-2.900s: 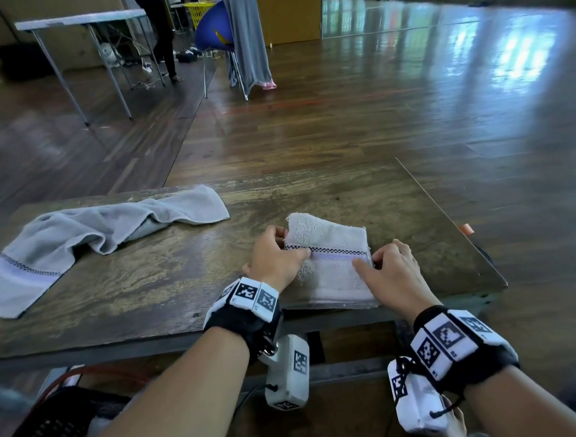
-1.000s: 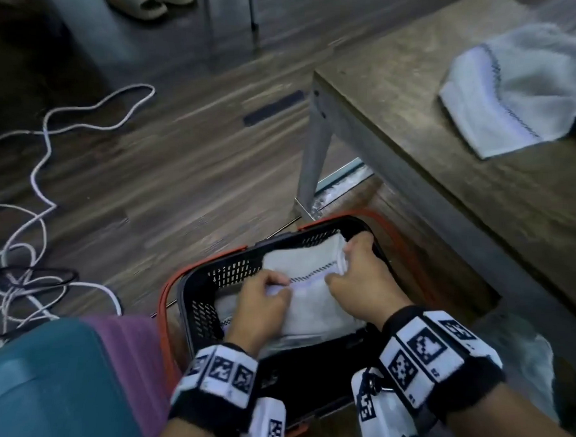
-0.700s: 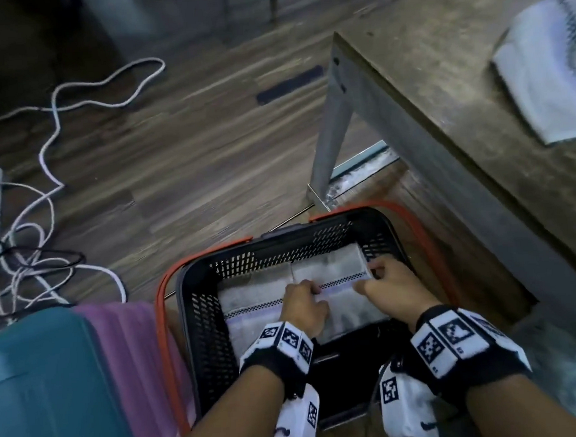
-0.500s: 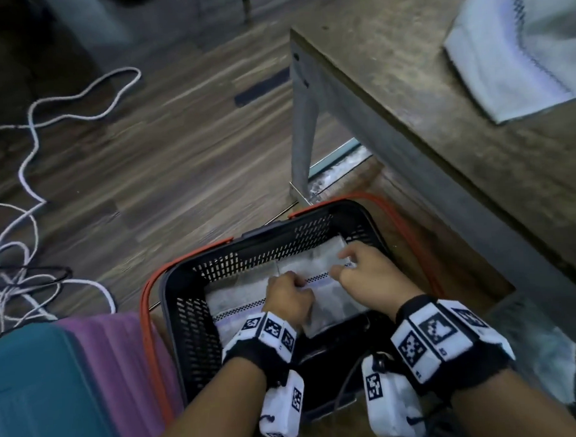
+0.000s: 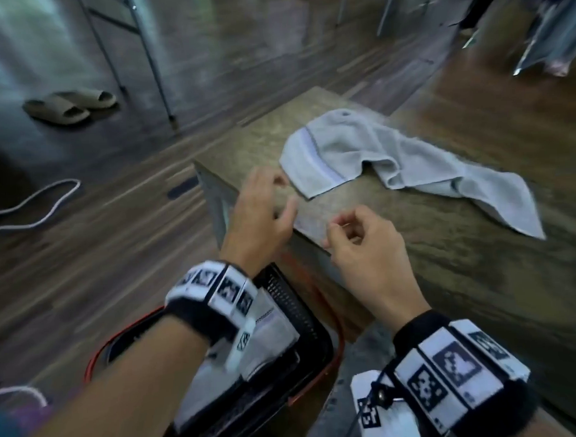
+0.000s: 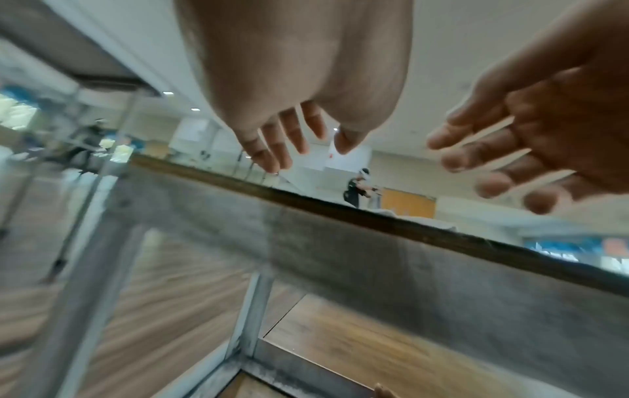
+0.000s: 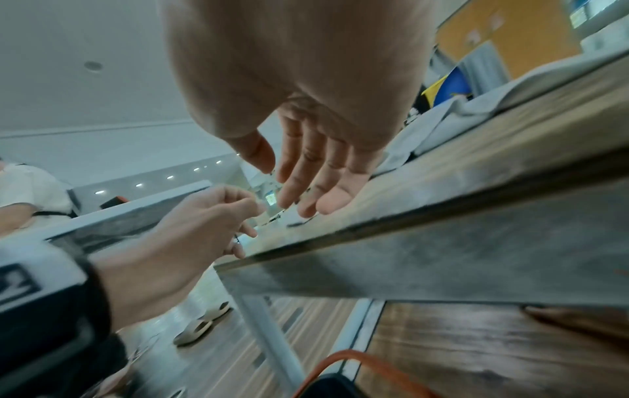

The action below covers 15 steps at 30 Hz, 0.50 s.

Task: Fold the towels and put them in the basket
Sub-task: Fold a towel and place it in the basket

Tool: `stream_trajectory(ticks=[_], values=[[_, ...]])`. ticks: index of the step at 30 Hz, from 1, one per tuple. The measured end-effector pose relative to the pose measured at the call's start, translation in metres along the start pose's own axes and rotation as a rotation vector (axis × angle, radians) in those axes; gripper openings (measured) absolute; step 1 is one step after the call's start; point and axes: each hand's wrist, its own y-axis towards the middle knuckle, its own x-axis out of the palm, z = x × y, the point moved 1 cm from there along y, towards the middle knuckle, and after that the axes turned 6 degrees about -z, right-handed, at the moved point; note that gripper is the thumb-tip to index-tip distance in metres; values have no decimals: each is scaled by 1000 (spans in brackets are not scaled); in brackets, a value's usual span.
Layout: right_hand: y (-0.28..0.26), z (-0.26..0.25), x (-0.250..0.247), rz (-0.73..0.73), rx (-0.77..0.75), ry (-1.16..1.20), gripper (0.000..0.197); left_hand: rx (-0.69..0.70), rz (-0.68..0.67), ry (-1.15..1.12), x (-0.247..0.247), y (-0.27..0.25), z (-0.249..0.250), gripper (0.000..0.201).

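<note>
An unfolded grey towel (image 5: 376,155) lies crumpled across the wooden table (image 5: 447,277); the right wrist view shows it (image 7: 442,121) at the far end. On the floor at the table's near corner stands the black mesh basket (image 5: 293,304) with orange handles. Folded towels (image 5: 272,338) lie inside it, partly hidden by my left forearm. My left hand (image 5: 277,192) hovers over the table's corner with fingers spread, holding nothing. My right hand (image 5: 346,232) hangs beside it over the table's edge, fingers loosely curled and empty. The left wrist view shows both hands bare above the edge (image 6: 374,255).
A pair of beige slippers (image 5: 70,104) and a white cable (image 5: 32,213) lie on the wooden floor to the left. Metal legs of another table (image 5: 151,59) stand beyond. A person (image 6: 354,191) stands far off in the hall.
Both hands have let go of the folded towel in the basket and risen to the table's edge. My view has swung up from the basket to the table.
</note>
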Motion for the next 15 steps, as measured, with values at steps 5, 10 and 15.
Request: stream_trajectory(ticks=[5, 10, 15], values=[[-13, 22, -51, 12, 118, 5, 8, -76, -506, 498, 37, 48, 21, 43], [-46, 47, -83, 33, 198, 7, 12, 128, -469, 681, 58, 20, 73, 22], [-83, 56, -109, 95, 288, -44, 27, 134, -646, 154, 81, -15, 165, 31]])
